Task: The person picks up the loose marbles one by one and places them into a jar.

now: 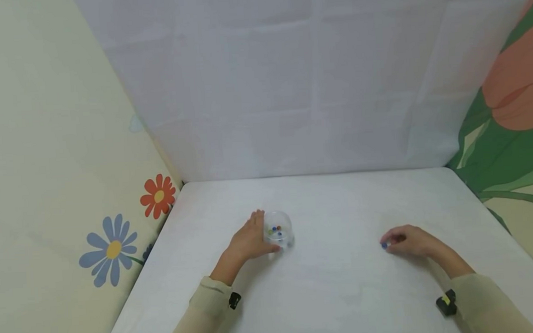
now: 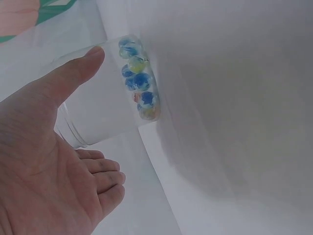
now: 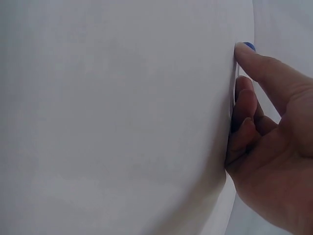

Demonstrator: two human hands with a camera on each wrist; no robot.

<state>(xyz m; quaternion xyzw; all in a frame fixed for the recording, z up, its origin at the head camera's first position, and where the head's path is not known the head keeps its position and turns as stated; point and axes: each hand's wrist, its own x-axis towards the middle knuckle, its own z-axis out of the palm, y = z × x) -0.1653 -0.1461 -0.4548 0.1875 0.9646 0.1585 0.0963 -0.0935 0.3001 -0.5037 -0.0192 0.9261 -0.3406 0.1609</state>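
Note:
A small clear jar (image 1: 280, 230) stands upright on the white table (image 1: 336, 283), with several coloured marbles (image 2: 139, 85) in its bottom. My left hand (image 1: 251, 240) holds the jar from its left side. The thumb (image 2: 73, 73) lies along the jar wall (image 2: 102, 117) and the fingers are loosely bent on the other side. Far to the right, my right hand (image 1: 408, 240) rests low on the table and pinches a blue marble (image 1: 383, 245) at its fingertips. In the right wrist view only a sliver of the blue marble (image 3: 248, 46) shows past the fingertip.
Fabric walls close the table in: a plain white one (image 1: 289, 85) at the back, a flowered one (image 1: 112, 247) on the left and a green and orange one (image 1: 517, 123) on the right. Bare white table lies between the hands.

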